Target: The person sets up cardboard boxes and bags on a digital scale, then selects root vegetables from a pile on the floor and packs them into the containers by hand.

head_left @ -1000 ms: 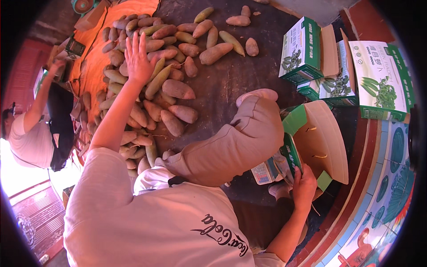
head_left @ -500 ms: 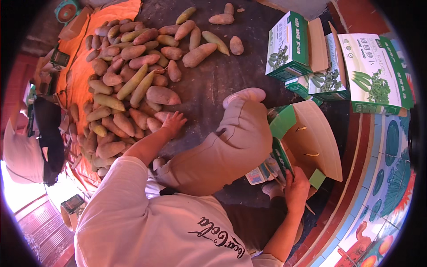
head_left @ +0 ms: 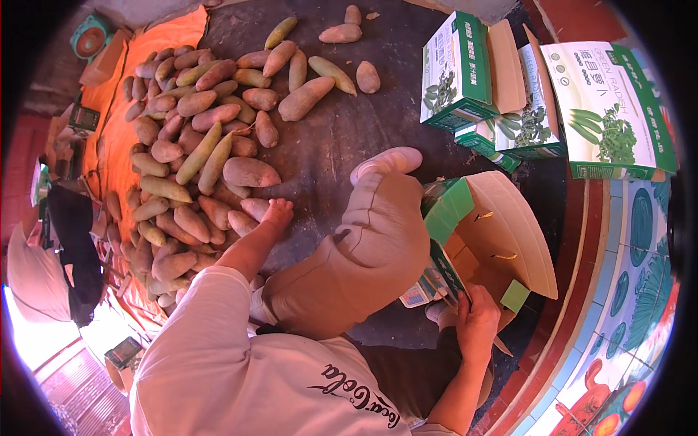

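A large heap of radishes (head_left: 198,157), pinkish-brown and green, spreads over the left side. At the heap's right edge my left hand (head_left: 278,214) rests with its fingers drawn in, against the end of a pinkish radish (head_left: 254,208); anything under the fingers is hidden. On the right, my right hand (head_left: 478,320) grips the near edge of an open cardboard box (head_left: 510,218) with green flaps, its fingers closed over the wall. The box stands tilted beside my bent leg (head_left: 349,265), and its bottom is out of sight.
Several white-and-green printed cartons (head_left: 614,109) stand at the back right. An orange sheet (head_left: 109,138) lies under the heap on a dark ground cover (head_left: 320,138). A green dial scale (head_left: 90,38) is at the far left; another person (head_left: 54,254) shows at the left edge.
My left hand has shifted slightly down and its spread fingers have curled in. My right hand stays on the box edge. The view has swung a little, moving the heap left.
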`<state>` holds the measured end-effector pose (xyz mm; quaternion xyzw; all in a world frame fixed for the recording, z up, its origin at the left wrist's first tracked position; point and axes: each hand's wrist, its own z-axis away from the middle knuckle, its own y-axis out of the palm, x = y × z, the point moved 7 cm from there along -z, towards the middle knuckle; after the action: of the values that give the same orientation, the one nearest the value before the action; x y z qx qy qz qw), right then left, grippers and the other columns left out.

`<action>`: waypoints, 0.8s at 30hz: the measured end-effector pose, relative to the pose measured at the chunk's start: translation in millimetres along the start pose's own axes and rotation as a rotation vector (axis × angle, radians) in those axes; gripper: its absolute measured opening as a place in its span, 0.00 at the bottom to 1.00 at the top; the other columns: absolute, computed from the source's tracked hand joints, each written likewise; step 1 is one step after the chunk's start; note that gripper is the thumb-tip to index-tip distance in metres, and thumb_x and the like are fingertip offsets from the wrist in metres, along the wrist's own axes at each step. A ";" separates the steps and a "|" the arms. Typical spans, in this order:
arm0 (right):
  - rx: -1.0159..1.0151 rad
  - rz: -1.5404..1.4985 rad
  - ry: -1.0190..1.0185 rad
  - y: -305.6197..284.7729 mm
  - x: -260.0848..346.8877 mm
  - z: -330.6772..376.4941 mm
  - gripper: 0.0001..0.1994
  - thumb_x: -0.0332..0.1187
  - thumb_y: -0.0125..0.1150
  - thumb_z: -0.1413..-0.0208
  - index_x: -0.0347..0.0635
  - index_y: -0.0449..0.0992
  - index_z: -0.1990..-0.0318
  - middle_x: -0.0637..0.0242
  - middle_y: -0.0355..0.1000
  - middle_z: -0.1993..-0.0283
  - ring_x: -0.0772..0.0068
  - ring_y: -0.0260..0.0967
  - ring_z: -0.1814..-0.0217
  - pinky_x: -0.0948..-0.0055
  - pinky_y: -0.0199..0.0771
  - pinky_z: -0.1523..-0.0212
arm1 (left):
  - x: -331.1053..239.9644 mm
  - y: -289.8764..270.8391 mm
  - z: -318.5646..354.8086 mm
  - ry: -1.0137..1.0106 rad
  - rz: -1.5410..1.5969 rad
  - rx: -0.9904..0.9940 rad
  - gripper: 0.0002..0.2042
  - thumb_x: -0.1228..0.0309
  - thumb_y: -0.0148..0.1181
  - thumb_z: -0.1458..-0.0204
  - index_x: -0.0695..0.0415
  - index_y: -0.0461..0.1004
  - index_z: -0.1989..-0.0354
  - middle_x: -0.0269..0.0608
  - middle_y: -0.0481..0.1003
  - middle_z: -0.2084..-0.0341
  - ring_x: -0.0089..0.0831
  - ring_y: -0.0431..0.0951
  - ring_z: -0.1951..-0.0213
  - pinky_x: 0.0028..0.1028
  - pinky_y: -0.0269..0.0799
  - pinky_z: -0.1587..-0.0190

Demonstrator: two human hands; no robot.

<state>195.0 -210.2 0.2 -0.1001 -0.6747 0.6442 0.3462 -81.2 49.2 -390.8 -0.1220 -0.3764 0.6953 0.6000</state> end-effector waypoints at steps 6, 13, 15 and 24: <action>0.013 0.019 -0.021 -1.4 1.7 3.3 0.06 0.23 0.59 0.56 0.39 0.72 0.68 0.57 0.67 0.72 0.51 0.68 0.68 0.58 0.67 0.67 | 11.2 -21.1 13.2 0.030 0.054 -0.048 0.26 0.68 0.62 0.58 0.52 0.65 0.47 0.40 0.69 0.56 0.40 0.69 0.51 0.39 0.67 0.53; -0.030 0.027 -0.052 -0.1 2.5 10.2 0.05 0.26 0.59 0.53 0.40 0.70 0.70 0.58 0.67 0.73 0.52 0.68 0.68 0.59 0.68 0.67 | 88.9 -73.7 56.1 -0.337 0.773 -0.264 0.35 0.62 0.72 0.69 0.52 0.64 0.48 0.50 0.62 0.50 0.47 0.67 0.48 0.35 0.67 0.48; 0.003 0.032 -0.062 3.4 6.4 12.3 0.05 0.28 0.58 0.51 0.39 0.69 0.71 0.57 0.68 0.72 0.52 0.68 0.68 0.59 0.68 0.66 | 102.9 -80.2 69.1 -0.385 1.010 -0.198 0.35 0.61 0.72 0.69 0.53 0.63 0.48 0.51 0.61 0.49 0.49 0.66 0.47 0.36 0.66 0.46; -0.025 0.079 -0.178 12.5 11.5 22.1 0.03 0.28 0.55 0.51 0.40 0.69 0.71 0.58 0.70 0.72 0.56 0.71 0.67 0.62 0.71 0.65 | 172.5 -244.8 125.8 -0.257 1.470 -1.042 0.37 0.59 0.73 0.67 0.61 0.64 0.48 0.50 0.65 0.52 0.38 0.67 0.49 0.34 0.65 0.47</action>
<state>169.4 -219.3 -6.1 -0.0735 -0.7063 0.6552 0.2579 -20.8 160.7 -91.7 -0.5086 -0.5344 0.6527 -0.1724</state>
